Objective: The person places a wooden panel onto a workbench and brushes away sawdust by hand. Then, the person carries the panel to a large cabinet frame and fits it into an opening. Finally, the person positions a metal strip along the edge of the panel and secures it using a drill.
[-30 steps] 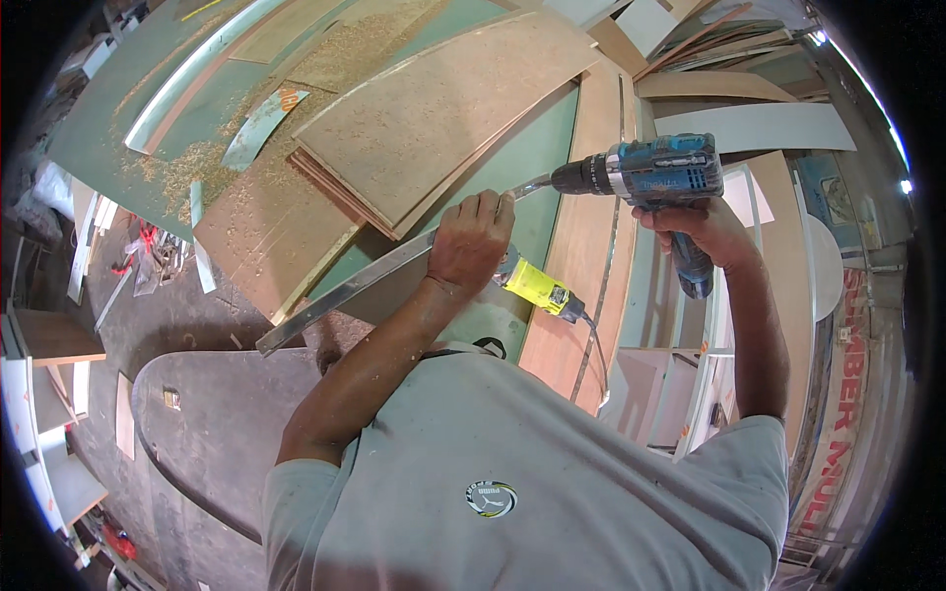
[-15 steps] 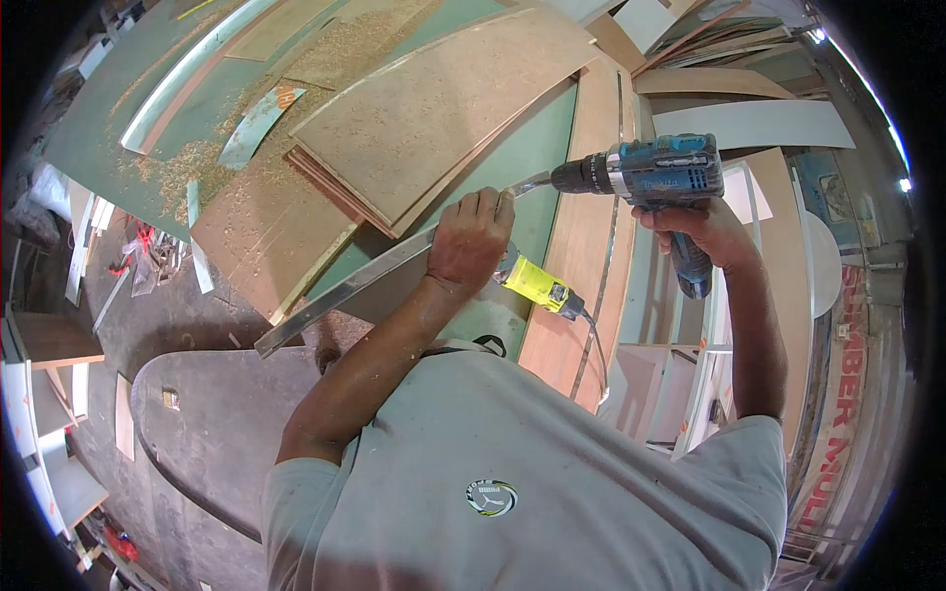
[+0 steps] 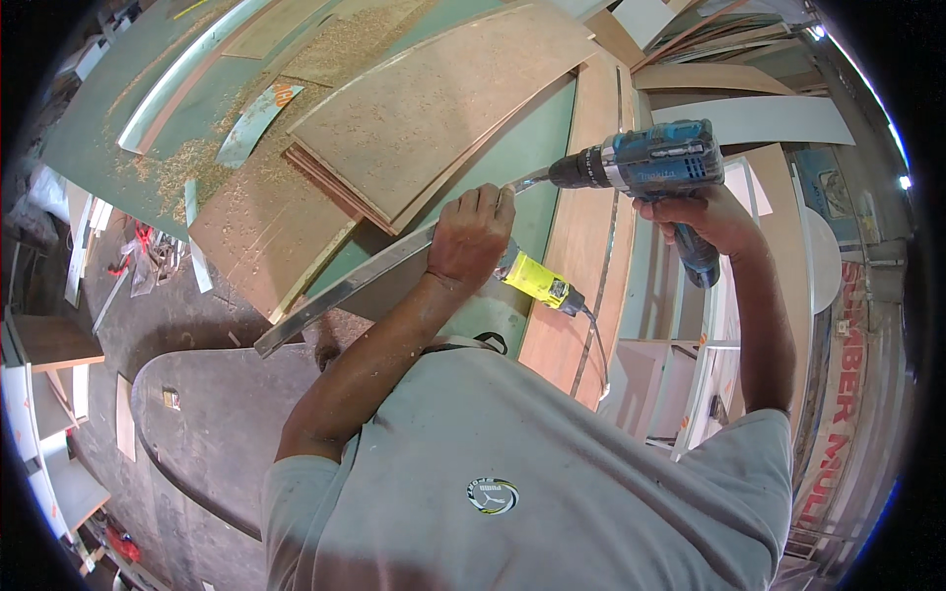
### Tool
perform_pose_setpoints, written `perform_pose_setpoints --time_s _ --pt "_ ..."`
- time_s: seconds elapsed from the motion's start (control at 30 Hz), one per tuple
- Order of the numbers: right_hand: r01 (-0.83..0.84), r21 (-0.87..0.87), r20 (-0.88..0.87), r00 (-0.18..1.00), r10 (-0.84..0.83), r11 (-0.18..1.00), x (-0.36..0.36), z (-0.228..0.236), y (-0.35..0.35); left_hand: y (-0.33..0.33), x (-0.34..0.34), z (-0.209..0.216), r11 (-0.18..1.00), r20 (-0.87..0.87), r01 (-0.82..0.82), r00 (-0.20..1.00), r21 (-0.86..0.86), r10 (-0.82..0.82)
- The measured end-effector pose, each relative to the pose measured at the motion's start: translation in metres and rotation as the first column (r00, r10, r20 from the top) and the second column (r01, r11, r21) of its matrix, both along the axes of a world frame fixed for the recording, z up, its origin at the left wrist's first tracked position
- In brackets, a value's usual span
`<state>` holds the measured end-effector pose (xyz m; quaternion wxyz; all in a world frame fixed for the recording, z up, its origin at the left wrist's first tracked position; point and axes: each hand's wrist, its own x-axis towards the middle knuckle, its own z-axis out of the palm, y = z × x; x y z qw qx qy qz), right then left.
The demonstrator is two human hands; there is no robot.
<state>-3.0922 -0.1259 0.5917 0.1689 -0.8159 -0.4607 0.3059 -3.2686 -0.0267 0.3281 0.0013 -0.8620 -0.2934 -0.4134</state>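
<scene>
My left hand (image 3: pixel 471 231) is closed around a long, narrow metal bar (image 3: pixel 340 288), which slants from lower left to upper right. In my right hand (image 3: pixel 702 215) is a blue and black cordless drill (image 3: pixel 660 160), gripped by its handle and lying sideways with its chuck toward the left. The drill's tip meets the bar's upper end just beyond my left fingers; the exact contact is too small to tell. Below and right of my left hand, a yellow-green corded power tool (image 3: pixel 537 283) lies on the work surface, partly hidden by that hand.
Stacked curved wooden panels (image 3: pixel 443 108) lie ahead on a green sheet (image 3: pixel 99 148) strewn with sawdust. A long wooden board (image 3: pixel 581 227) runs beneath the drill. White cabinet frames (image 3: pixel 714 345) stand at right. A dark rounded board (image 3: pixel 217 424) is at lower left.
My right hand and the drill have shifted slightly upward, with the drill's rear end tilting up. My left hand and the metal bar have barely moved.
</scene>
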Motion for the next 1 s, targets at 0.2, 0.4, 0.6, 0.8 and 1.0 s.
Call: perform_pose_setpoints --time_s 0.2,0.4,0.6,0.8,1.0 --pt "-0.105 -0.076 0.030 0.994 0.108 0.992 -0.010 0.014 0.024 0.001 0.001 0.000 1.000 0.008 -0.008 1.000 0.001 0.008" --pt "-0.117 -0.177 0.246 0.956 0.159 0.977 -0.022 0.023 0.039 0.002 0.001 -0.002 1.000 0.027 -0.002 1.000 0.008 0.002" --pt "-0.107 -0.203 0.186 0.972 0.146 0.973 -0.020 0.022 0.040 0.003 0.001 -0.002 1.000 0.028 0.008 1.000 0.012 -0.009" --pt "-0.099 -0.174 0.134 0.983 0.123 0.980 -0.023 0.021 0.043 0.008 0.000 -0.001 1.000 0.026 -0.006 1.000 0.028 0.005" --pt "-0.063 -0.208 0.153 0.984 0.096 0.976 -0.021 0.022 0.044 0.006 0.001 -0.001 0.998 0.033 -0.022 0.999 0.054 0.020"
